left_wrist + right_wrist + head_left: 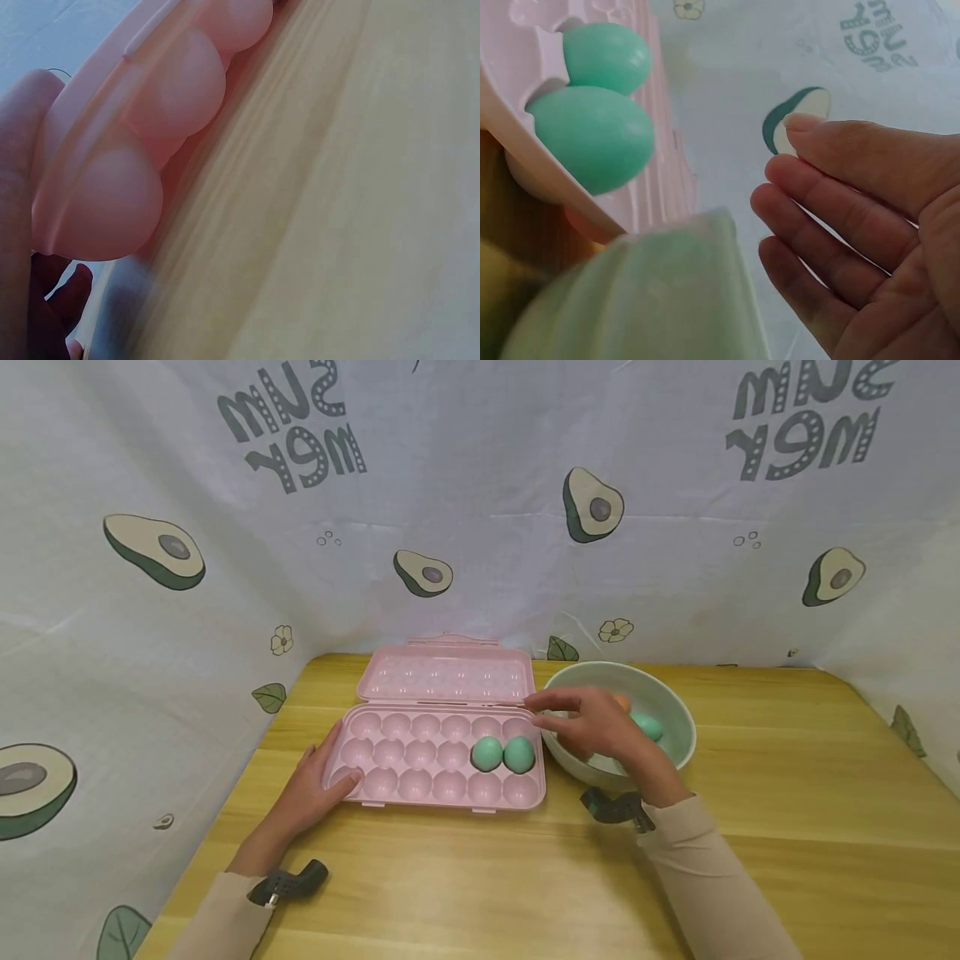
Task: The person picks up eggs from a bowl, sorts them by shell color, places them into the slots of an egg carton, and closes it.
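Observation:
A pink egg carton [435, 797] lies on the table with its lid [450, 672] folded back. Two teal eggs, one [487, 753] beside the other [519, 754], sit at the right end of its middle row. My left hand [311, 785] holds the carton's left end, thumb over the rim and fingers round the side. Over the left rim of a pale green bowl [678, 710], my right hand [592, 722] hovers near the carton's back right corner. Its fingers are loosely bent, with nothing between them in the right wrist view. The hand partly hides the bowl's contents.
Inside the bowl are another teal egg [647, 727] and an orange item [622, 702], mostly hidden. Wooden tabletop [787, 760] extends to the right of the bowl and in front of the carton. A printed cloth [487, 510] hangs behind the table.

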Demonstrator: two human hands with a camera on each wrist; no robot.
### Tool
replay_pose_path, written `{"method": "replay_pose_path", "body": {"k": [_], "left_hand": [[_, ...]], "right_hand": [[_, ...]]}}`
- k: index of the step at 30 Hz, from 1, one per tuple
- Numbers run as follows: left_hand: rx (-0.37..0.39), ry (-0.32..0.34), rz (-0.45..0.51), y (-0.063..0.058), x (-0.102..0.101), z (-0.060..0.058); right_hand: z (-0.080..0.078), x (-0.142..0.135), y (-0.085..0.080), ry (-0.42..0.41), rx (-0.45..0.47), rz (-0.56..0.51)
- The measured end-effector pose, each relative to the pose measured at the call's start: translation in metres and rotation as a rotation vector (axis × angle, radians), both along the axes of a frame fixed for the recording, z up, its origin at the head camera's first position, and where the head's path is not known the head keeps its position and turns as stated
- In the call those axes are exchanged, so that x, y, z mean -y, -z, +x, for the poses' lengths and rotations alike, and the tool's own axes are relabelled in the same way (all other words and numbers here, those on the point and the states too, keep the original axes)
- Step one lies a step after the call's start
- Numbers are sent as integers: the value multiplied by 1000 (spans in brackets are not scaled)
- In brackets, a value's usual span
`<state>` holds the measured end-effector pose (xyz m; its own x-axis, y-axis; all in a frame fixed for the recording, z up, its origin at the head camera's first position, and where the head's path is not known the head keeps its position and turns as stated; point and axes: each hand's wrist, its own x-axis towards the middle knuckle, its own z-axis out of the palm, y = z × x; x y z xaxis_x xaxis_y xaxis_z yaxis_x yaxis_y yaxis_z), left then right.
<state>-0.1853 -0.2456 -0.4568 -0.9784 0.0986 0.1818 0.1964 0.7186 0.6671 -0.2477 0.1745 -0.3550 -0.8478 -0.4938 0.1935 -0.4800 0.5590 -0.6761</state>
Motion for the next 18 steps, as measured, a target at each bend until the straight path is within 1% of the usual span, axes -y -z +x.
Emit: {"method": "replay_pose_path", "body": {"k": [7, 12, 18], "left_hand": [[-2, 5, 0, 0, 0, -1], [11, 0, -1, 0, 1, -1], [15, -1, -10, -1, 1, -1]], "right_hand": [[-2, -18, -6, -8, 21, -57], [-5, -31, -7, -15, 41, -94], [-4, -41, -13, -1, 93, -88]]}}
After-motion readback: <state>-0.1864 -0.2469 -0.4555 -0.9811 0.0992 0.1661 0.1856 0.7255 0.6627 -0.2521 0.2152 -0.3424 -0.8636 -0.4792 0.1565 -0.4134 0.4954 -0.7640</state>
